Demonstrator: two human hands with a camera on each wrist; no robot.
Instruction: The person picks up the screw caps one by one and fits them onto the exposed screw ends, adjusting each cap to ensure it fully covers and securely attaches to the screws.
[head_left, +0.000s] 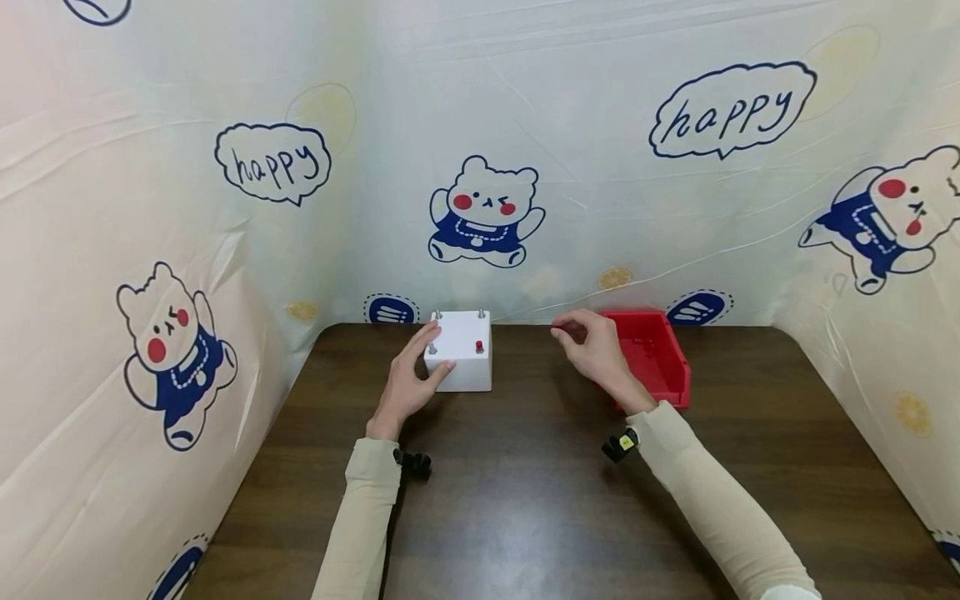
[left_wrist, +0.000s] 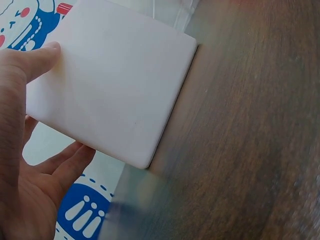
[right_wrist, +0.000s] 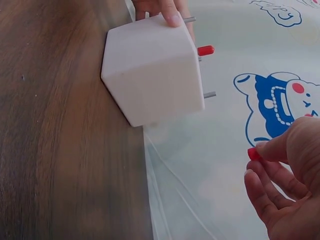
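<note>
Pinching what seems a red cap, partly hidden, my right hand could drop it if its hold slackens; my left hand grips the white box on the table.

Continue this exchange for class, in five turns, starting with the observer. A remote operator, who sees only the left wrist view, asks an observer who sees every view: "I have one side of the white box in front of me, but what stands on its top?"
Observer: Bare metal pegs stand up from the top of the white box.
Operator: My view lacks the right hand. Is it holding anything?
Observer: Yes, it pinches a small red piece between thumb and finger.
Operator: Is that hand touching the box?
Observer: No, the head view shows a gap between the hand and the right side of the box.
</note>
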